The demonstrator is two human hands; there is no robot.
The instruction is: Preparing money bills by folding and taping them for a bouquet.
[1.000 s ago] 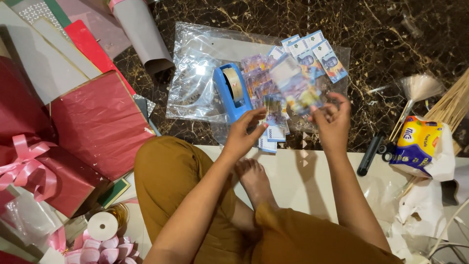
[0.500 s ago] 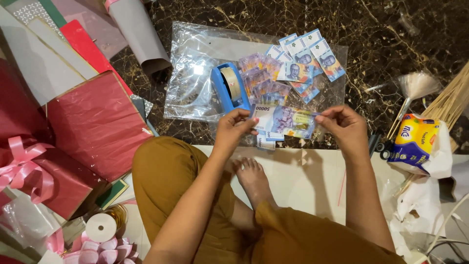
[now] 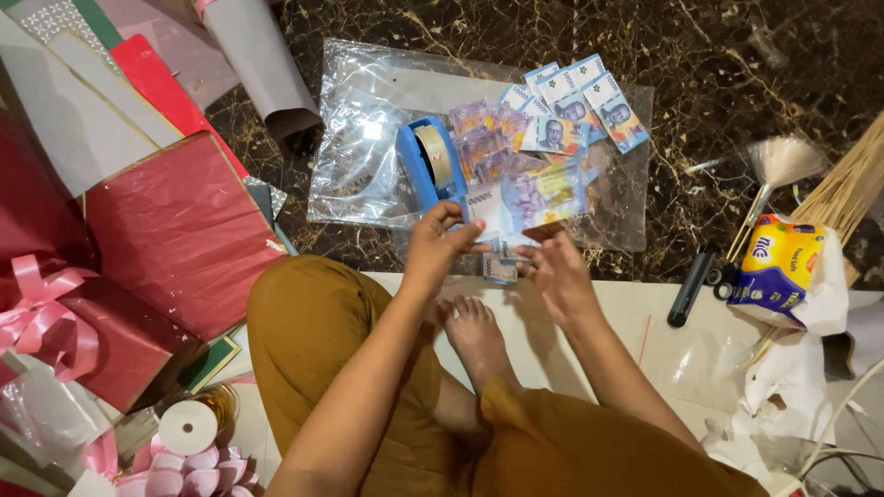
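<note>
My left hand (image 3: 439, 241) pinches the left end of a banknote in a clear sleeve (image 3: 525, 195), held just above the floor. My right hand (image 3: 556, 267) sits below the note's right part, fingers curled at its lower edge. Behind the note lies a blue tape dispenser (image 3: 431, 166) on a clear plastic sheet (image 3: 368, 138). Several more banknotes (image 3: 562, 106) are spread on that sheet, bluish ones at the far right and purple ones in the middle. A few small notes (image 3: 500, 267) lie under my hands.
Red wrapped boxes (image 3: 175, 230) with a pink ribbon (image 3: 41, 308) stand at the left. A grey paper roll (image 3: 258, 64) lies at the top. A yellow and blue tissue pack (image 3: 778, 267), a black marker (image 3: 689, 285), wooden sticks (image 3: 843, 189) and a white ribbon spool (image 3: 187, 426) lie around.
My hands lifted one sleeved banknote off the pile and came closer together. The right hand moved left and down under the note.
</note>
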